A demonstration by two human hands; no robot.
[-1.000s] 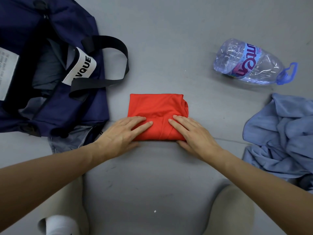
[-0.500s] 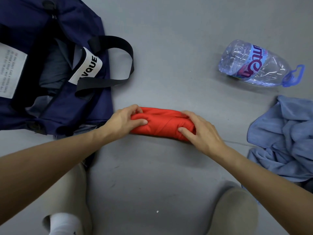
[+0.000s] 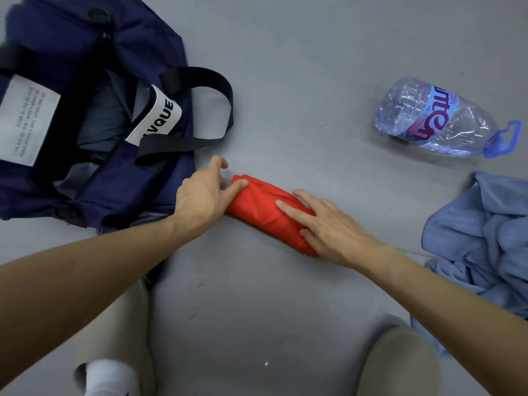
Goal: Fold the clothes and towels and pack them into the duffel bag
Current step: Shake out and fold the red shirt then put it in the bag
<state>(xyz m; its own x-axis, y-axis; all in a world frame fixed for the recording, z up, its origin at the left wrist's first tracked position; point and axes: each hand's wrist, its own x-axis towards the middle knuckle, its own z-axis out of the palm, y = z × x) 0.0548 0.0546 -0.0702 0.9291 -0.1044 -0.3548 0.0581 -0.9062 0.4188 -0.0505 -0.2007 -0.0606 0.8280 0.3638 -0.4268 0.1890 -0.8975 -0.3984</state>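
Head: "VQUE" label (image 3: 161, 119), duffel bag (image 3: 85, 52)

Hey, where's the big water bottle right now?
In the head view, the water bottle lies on its side on the floor, upper right, beyond the crumpled blue towel.

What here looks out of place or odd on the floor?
A large plastic water bottle lies on its side on the grey floor, among laundry. The blue towel is crumpled, not yet folded.
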